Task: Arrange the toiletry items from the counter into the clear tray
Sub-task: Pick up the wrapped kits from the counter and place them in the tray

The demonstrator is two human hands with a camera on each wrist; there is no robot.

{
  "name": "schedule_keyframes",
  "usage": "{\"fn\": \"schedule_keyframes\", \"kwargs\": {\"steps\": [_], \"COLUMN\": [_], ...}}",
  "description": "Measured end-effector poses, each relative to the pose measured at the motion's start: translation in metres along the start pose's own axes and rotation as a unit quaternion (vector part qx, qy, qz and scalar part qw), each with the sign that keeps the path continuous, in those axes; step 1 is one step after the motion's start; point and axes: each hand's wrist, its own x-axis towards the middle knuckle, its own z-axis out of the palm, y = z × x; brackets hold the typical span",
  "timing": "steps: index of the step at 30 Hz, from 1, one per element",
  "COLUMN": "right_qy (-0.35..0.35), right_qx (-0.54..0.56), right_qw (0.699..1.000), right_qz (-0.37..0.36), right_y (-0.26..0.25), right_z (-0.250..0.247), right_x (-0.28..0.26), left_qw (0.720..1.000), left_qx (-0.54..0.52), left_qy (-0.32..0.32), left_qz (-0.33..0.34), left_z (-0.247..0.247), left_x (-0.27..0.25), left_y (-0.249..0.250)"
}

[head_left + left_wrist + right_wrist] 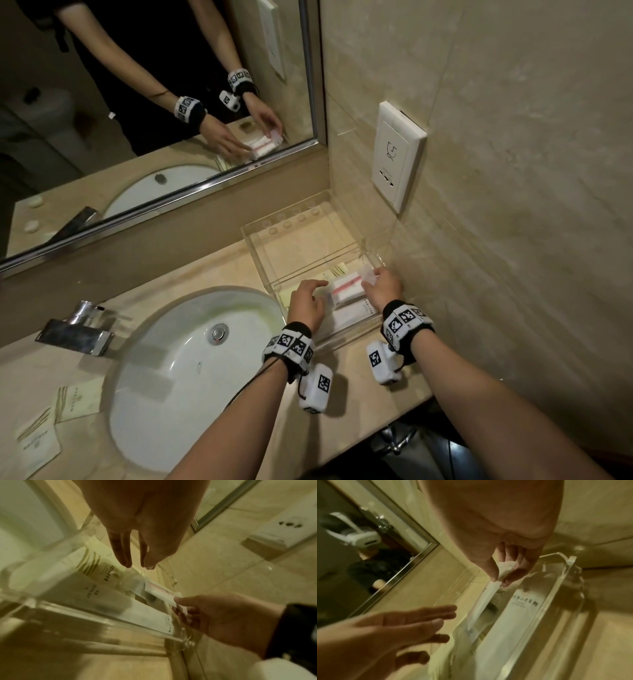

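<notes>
A clear acrylic tray (260,253) stands on the counter in the corner by the wall. Flat white toiletry packets (356,313) lie inside its near half. My right hand (382,284) pinches the end of a white packet with a red stripe (346,286) over the tray; the right wrist view shows thumb and fingers (494,573) clamped on that packet (481,601). My left hand (308,298) hovers open at the tray's left side, its fingers (123,553) straight above the packets (96,577), holding nothing.
A white sink (191,359) with a chrome tap (75,329) lies left of the tray. Cream packets (78,401) with gold stripes lie on the counter at the near left. A mirror (137,102) runs behind, and a wall socket (394,157) hangs above the tray.
</notes>
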Motion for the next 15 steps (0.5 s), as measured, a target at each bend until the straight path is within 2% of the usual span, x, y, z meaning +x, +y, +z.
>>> {"fn": "schedule_keyframes", "kwargs": {"steps": [2,6,11,15], "right_qy": [0.015,0.049,0.093,0.064], "right_qx": [-0.077,-0.217,-0.275,-0.268], "right_qw": [0.996,0.967,0.934,0.929], "right_qz": [-0.035,-0.124,-0.207,-0.247], "right_y": [-0.001,-0.002,0.001,0.008], "right_z": [0.001,0.008,0.012,0.016], "right_x": [-0.005,-0.017,-0.02,-0.026], "left_qw": [0.997,0.994,0.987,0.988], "left_qx": [0.053,0.079,0.126,0.131], "left_qy": [-0.04,-0.071,-0.077,-0.07], "left_qz": [0.041,0.039,0.058,0.046], "left_z": [0.005,0.01,0.008,0.009], "left_x": [0.0,-0.001,-0.002,-0.003], "left_y": [-0.002,-0.005,0.001,0.003]}}
